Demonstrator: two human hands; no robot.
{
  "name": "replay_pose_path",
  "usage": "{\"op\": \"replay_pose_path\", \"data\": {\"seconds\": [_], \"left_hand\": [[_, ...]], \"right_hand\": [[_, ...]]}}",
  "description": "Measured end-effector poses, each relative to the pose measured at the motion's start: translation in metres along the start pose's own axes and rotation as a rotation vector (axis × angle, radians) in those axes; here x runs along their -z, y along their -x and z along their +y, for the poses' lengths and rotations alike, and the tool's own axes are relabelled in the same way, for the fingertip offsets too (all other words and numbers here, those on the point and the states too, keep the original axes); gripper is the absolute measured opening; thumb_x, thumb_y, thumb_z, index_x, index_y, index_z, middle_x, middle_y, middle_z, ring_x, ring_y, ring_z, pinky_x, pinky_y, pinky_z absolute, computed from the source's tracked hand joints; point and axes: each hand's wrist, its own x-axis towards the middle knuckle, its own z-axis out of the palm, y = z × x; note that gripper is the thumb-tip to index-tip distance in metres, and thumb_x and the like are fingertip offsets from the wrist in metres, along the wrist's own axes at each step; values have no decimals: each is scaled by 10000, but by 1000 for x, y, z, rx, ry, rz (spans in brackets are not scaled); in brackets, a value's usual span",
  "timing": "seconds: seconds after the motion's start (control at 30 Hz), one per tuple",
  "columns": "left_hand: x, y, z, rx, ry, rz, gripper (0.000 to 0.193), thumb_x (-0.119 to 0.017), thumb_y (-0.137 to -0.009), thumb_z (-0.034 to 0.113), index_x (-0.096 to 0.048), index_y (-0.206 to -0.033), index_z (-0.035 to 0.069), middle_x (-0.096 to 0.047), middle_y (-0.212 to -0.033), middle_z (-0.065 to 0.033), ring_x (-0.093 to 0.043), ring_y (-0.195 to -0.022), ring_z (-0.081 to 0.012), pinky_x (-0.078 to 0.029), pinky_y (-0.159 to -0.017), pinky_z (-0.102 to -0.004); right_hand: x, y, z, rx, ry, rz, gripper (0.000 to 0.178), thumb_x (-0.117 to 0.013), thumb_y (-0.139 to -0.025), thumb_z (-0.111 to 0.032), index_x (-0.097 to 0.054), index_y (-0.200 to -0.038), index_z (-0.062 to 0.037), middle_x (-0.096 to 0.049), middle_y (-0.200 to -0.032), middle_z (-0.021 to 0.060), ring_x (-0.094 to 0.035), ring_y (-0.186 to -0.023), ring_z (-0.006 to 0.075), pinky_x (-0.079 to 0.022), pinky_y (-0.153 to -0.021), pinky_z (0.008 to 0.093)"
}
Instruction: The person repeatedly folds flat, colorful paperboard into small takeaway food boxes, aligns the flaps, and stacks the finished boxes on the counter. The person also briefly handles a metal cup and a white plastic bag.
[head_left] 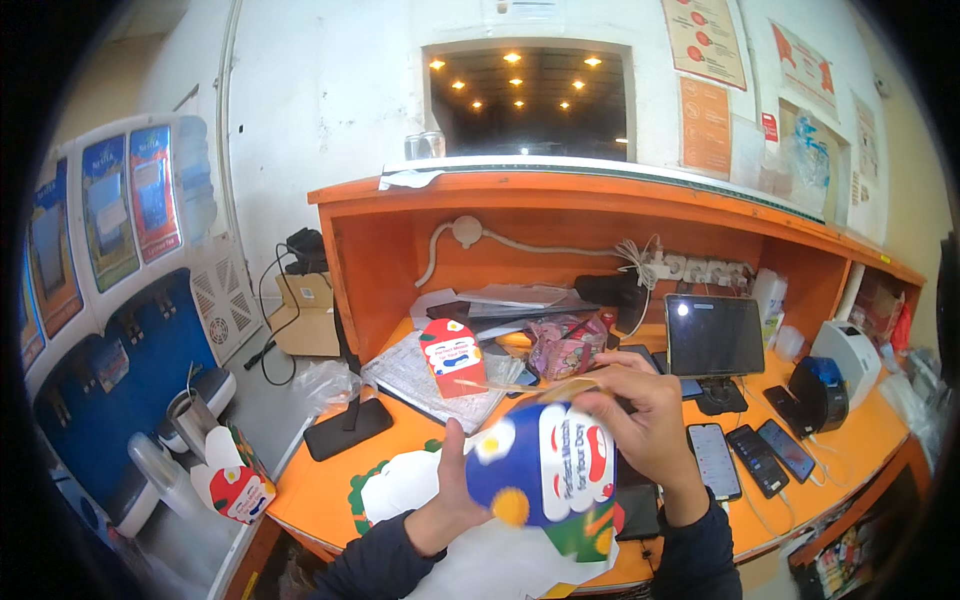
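A blue paper food box point(520, 462) with a printed egg and cartoon face is tilted over the front of the orange desk. My left hand point(455, 505) is closed on its left side, thumb upright along the edge and fingers mostly hidden. At the upper right corner my right hand point(640, 415) grips the box with bent fingers. A thin tan strip point(520, 387) juts left from the top of the box; I cannot tell what it is. Beneath lie flat white box blanks point(405, 490) with green edges. A folded red box point(458, 358) stands just beyond, on a wrapped grey packet.
A black phone point(348, 430) lies left of the blanks. Several phones point(714, 462) with cables lie at the right, near a tablet on a stand point(714, 340) and a white label printer point(845, 365). Another red box point(240, 492) sits at far left, beside a drinks dispenser point(130, 350).
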Motion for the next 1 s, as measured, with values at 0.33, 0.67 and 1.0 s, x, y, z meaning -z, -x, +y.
{"op": "replay_pose_path", "data": {"seconds": [0.33,0.67,1.0], "left_hand": [[26,-8,13,-289,8,-33,820,-458,-851,597,-199,-1413,59,-319,-1418,-133,-336,-1315,-277,-305,-1068,-432],[23,-14,3,-573,-599,377,399,-641,-858,73,-457,-1207,9,-582,-1140,-86,-583,-1024,-145,-489,-847,-273],[23,-14,-6,-635,-622,525,318,-654,-858,97,-528,-1126,-18,-630,-1047,-84,-616,-926,-130,-501,-789,-256]], "right_hand": [[-12,0,-3,200,218,-90,226,-760,-604,-111,-748,-788,-240,-662,-1019,-33,-530,-1070,230,-356,-970,418],[-25,-2,20,79,275,-246,159,-741,-703,-362,-699,-761,-220,-457,-1314,60,-259,-1322,314,-33,-1088,577],[-44,4,37,-43,23,-245,156,-712,-754,-303,-665,-739,-155,-425,-1358,95,-238,-1329,341,-59,-1086,553]]}}
